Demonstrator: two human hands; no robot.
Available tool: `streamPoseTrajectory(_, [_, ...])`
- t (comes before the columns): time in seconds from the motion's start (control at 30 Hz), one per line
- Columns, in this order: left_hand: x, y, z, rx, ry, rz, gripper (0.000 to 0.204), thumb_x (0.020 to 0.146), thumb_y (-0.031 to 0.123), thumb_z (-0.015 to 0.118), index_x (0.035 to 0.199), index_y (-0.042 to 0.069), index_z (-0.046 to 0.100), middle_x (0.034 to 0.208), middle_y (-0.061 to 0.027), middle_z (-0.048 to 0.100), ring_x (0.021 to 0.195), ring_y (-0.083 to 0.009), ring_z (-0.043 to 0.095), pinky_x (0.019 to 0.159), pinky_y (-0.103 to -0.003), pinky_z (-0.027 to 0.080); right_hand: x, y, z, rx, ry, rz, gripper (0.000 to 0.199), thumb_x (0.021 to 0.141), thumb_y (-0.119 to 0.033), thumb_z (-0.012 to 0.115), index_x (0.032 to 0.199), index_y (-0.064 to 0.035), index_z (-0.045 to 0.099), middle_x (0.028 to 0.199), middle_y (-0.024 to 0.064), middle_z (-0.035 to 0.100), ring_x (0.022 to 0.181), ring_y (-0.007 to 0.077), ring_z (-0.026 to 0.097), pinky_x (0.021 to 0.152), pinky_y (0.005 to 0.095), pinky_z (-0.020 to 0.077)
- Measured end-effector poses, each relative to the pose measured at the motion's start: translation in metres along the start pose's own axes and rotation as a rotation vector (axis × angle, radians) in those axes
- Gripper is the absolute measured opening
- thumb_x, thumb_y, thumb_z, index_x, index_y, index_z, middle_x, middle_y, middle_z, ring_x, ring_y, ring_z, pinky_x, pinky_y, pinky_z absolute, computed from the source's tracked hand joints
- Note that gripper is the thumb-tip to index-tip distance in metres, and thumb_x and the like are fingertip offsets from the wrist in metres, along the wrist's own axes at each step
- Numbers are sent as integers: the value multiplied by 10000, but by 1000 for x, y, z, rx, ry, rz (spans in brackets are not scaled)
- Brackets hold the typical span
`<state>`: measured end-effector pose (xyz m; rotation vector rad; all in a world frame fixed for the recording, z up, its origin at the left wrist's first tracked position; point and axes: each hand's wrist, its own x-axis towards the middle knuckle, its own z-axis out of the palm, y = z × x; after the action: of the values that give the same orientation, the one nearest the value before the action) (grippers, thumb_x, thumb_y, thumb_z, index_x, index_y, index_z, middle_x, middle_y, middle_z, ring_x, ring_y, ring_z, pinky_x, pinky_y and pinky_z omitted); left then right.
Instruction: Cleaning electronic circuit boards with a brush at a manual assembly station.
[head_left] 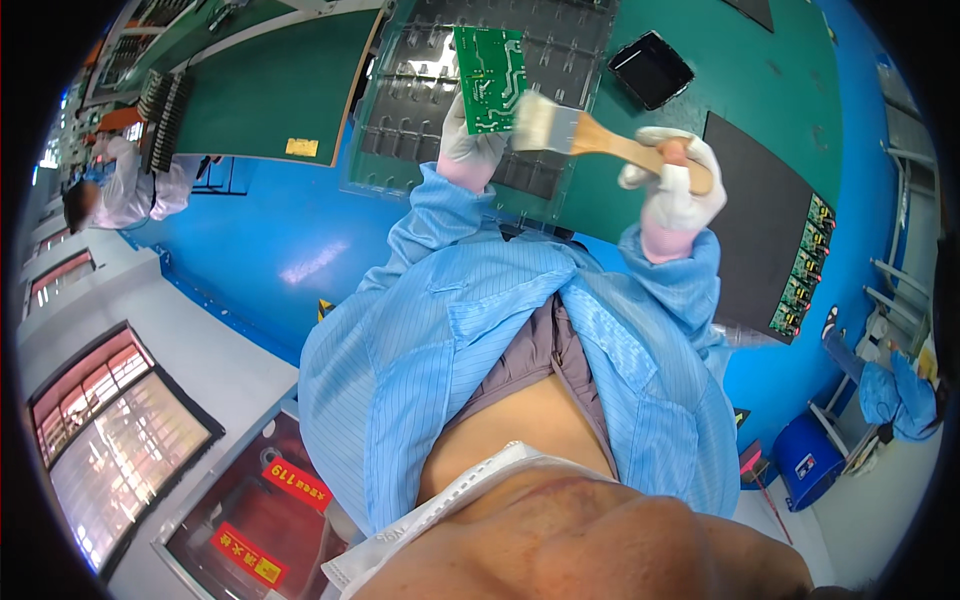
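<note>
Far to the left, another person in a pale coat [130, 185] leans over a bench beside a dark rack of parts [163, 120]. Nearer the middle lies a green mat [270, 85] with a small yellow tag on it.

At the centre, the person's left hand [468, 145], in a white glove with a pink cuff, is clamped around the lower edge of a green circuit board [490, 78], holding it upright above a clear moulded plastic tray [420, 110] with rows of shallow pockets. The board is flat, rectangular and glossy, with pale lines across its face.

Just right of it, the pale bristles of a paintbrush [575, 132] touch the board's right edge. The brush has a flat, light wooden handle. The right hand [675, 190], gloved the same way, is closed firmly around that handle.

As a judgement, brushing goes best with the board gripped only by its edge, held steady, and with light strokes that sweep away from the body and off the board.

Further right sit a small black tray [650, 68], a dark matte mat [755, 215] and a row of green boards [803, 270] along its edge. All rest on a green tabletop [760, 90]. Both striped blue sleeves look thin and smooth.
</note>
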<state>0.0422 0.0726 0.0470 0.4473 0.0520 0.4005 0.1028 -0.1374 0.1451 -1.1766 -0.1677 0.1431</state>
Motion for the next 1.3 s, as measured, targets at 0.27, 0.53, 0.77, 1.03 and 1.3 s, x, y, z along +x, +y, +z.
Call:
streamPoseTrajectory(0.27, [-12, -7, 21, -59, 221, -55, 351, 754, 9, 654, 1082, 10, 528, 981, -110, 627, 821, -218, 636, 744, -303, 540, 35, -20, -9, 97, -72, -208, 178, 833, -7, 492, 1007, 32, 499, 891, 255, 605, 486, 200, 547, 434, 263, 474])
streamPoseTrajectory(0.53, [-36, -16, 18, 41, 160, -6, 358, 745, 15, 667, 1076, -9, 534, 986, -116, 629, 830, -226, 637, 739, -302, 545, 41, -10, 1, 180, -120, -122, 205, 829, -1, 478, 1030, 36, 484, 897, 265, 599, 493, 211, 555, 430, 278, 485])
streamPoseTrajectory(0.77, [-26, -10, 24, 35, 150, 26, 415, 735, 27, 682, 1118, 14, 522, 1020, -121, 618, 872, -228, 628, 763, -307, 545, 28, -16, -19, 89, 21, -186, 210, 825, -14, 458, 1022, 54, 480, 894, 254, 603, 474, 195, 547, 419, 270, 476])
streamPoseTrajectory(1.03, [5, -3, -9, 8, 72, -32, 415, 740, 25, 680, 1115, 52, 505, 1065, -112, 596, 926, -225, 611, 801, -334, 535, 15, 7, 28, 175, 58, -109, 149, 830, -46, 441, 940, 44, 489, 881, 238, 603, 466, 204, 544, 417, 262, 475])
streamPoseTrajectory(1.3, [33, 40, -52, -27, 117, -63, 347, 754, 9, 659, 1061, 59, 503, 1051, -104, 593, 913, -213, 608, 833, -341, 506, 19, 25, 80, 48, 111, -149, 138, 847, -66, 461, 927, 41, 492, 875, 231, 597, 467, 209, 546, 422, 260, 483])
